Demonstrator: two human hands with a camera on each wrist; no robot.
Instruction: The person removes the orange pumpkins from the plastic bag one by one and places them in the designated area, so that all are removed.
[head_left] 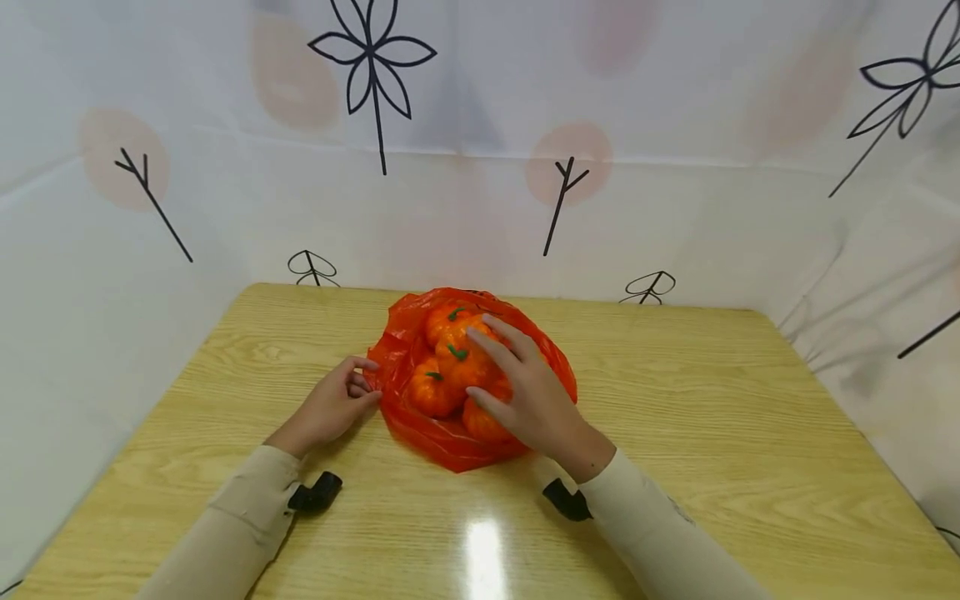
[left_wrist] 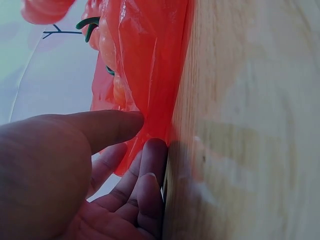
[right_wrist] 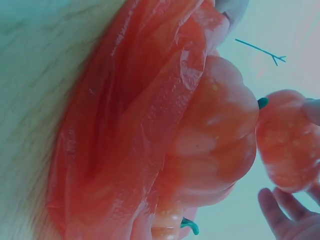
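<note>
A red plastic bag (head_left: 453,454) sits open on the table, holding several orange toy pumpkins (head_left: 431,390) with green stems. At the bag's left edge, my left hand (head_left: 341,400) pinches the thin plastic between thumb and fingers. In the left wrist view the thumb (left_wrist: 115,127) lies against the bag (left_wrist: 150,60), the other fingers curled beside it near the tabletop. Over the bag's mouth, my right hand (head_left: 536,400) grips one pumpkin (right_wrist: 287,142), thumb on one side and fingers (right_wrist: 282,210) on the other. It is lifted above the other pumpkins (right_wrist: 215,135).
The bag and both hands are over a light wooden table (head_left: 712,400). A white cloth (head_left: 465,217) printed with plant outlines hangs behind the table and along its sides. Black wrist pieces (head_left: 317,493) show at both sleeves.
</note>
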